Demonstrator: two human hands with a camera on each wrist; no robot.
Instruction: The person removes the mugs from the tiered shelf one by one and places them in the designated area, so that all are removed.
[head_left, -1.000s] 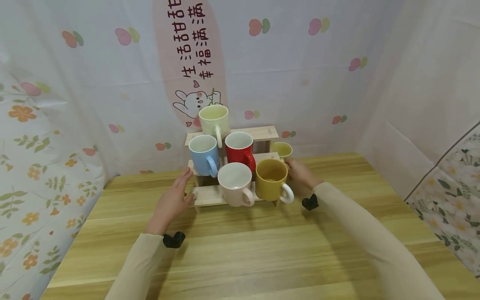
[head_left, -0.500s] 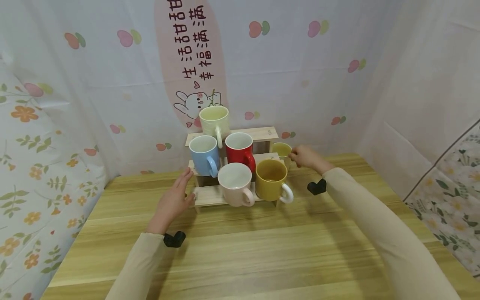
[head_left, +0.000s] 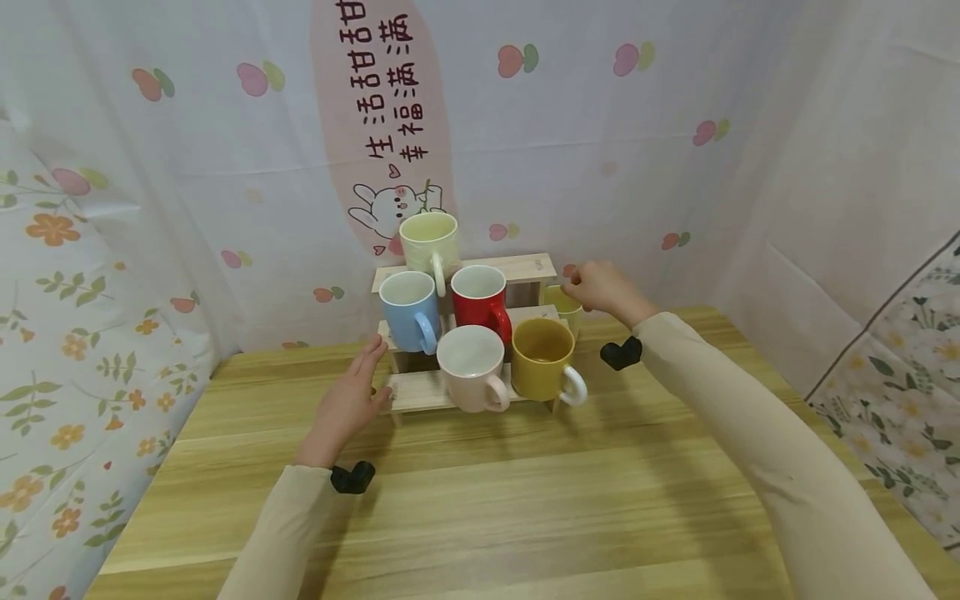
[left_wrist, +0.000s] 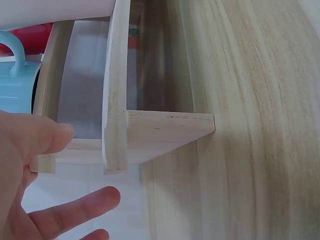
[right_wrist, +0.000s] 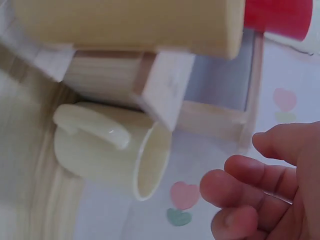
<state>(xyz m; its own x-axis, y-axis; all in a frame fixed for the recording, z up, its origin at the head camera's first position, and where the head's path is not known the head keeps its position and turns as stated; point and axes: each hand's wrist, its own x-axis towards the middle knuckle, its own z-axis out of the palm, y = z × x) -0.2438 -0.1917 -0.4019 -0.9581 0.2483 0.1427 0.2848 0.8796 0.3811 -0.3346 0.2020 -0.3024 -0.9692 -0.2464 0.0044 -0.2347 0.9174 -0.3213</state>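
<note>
At the left end of the wooden rack (head_left: 420, 392), my left hand (head_left: 341, 414) has its fingers extended. The left wrist view shows its thumb (left_wrist: 55, 137) against a shelf board (left_wrist: 116, 100). My right hand (head_left: 609, 292) is over the pale yellow mug (head_left: 567, 311) beside the rack's right end. In the right wrist view that mug (right_wrist: 102, 150) stands apart from the loosely bent fingers (right_wrist: 240, 192), which hold nothing. On the rack are a light green mug (head_left: 430, 248), a blue mug (head_left: 407, 321), a red mug (head_left: 477, 307), a pink mug (head_left: 468, 379) and a mustard mug (head_left: 536, 371).
The rack stands toward the back of a wood-grain table (head_left: 510, 500). Behind it hangs a printed cloth (head_left: 570, 167), with a flowered cloth (head_left: 67, 400) at the left and another (head_left: 907, 417) at the right.
My right hand has moved from the rack's right end to over the pale yellow mug, outward first and then up and back. My left hand has stayed in place.
</note>
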